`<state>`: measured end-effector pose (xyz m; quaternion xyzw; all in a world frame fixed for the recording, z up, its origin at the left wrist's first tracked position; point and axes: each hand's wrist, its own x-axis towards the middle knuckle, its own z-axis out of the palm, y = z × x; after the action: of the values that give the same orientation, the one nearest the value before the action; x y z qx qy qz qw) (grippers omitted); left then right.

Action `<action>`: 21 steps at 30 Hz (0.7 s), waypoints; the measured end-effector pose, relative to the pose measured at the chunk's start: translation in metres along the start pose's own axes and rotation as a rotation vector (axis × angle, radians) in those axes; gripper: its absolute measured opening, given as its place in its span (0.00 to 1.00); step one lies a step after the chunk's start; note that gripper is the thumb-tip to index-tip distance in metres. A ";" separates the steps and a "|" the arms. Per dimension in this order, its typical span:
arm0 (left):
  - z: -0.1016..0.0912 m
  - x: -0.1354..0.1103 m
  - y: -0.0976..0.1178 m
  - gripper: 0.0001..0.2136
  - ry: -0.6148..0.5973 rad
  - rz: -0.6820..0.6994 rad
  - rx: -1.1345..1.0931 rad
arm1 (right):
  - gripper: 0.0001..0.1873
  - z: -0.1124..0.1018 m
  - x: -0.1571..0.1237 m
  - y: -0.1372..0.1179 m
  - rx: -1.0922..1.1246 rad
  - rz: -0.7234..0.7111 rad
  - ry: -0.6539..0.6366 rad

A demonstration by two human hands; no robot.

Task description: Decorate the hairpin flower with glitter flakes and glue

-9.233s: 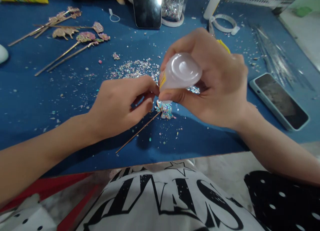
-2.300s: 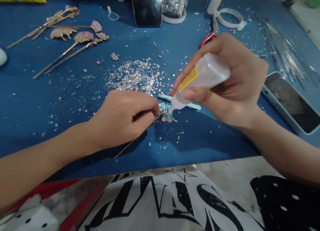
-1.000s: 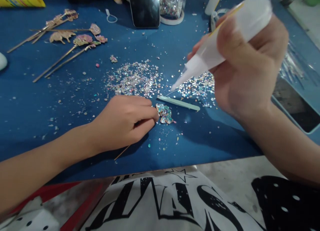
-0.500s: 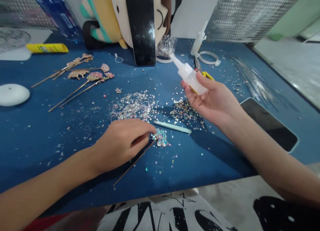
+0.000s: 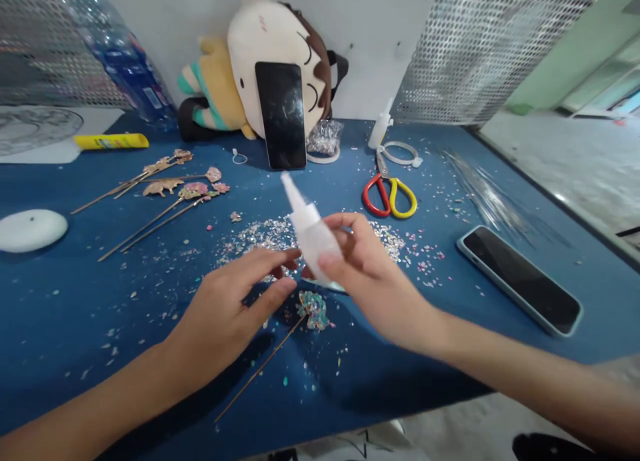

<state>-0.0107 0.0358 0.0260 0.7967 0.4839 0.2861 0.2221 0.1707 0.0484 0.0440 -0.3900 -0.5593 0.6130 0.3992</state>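
The squeeze bottle (image 5: 316,238) is smooth, translucent plastic; the ornament (image 5: 313,310) has a rough, glittering head and metallic-looking stem. The worktop (image 5: 390,374) looks matt, the upright phone (image 5: 281,114) glossy.

left forearm (image 5: 125,398) and right forearm (image 5: 500,364): bare along the visible length. fingers (image 5: 275,298): bare, slender. garment (image 5: 390,444), lower edge: white, black printed markings, mostly cut off.
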 end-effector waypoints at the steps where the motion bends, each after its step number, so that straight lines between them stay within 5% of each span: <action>1: 0.000 0.001 0.002 0.13 -0.020 -0.040 -0.045 | 0.14 0.004 -0.002 0.001 -0.118 -0.028 -0.026; 7: -0.003 0.009 0.007 0.17 -0.016 -0.358 -0.376 | 0.11 0.020 0.007 0.004 -0.478 -0.158 -0.060; 11: -0.003 0.014 0.000 0.18 0.020 -0.499 -0.373 | 0.11 0.017 0.016 0.007 -0.632 -0.233 -0.140; 15: -0.006 0.016 -0.007 0.19 0.045 -0.570 -0.258 | 0.03 -0.016 0.031 0.005 -0.968 -0.293 -0.203; 18: -0.008 0.014 -0.011 0.19 0.055 -0.561 -0.154 | 0.07 -0.054 0.052 0.004 -1.298 -0.253 0.019; 21: -0.007 0.012 -0.014 0.19 0.056 -0.524 -0.098 | 0.07 -0.082 0.070 0.007 -1.385 -0.237 0.035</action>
<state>-0.0202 0.0533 0.0252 0.6241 0.6652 0.2637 0.3137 0.2198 0.1439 0.0287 -0.5006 -0.8533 0.0620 0.1321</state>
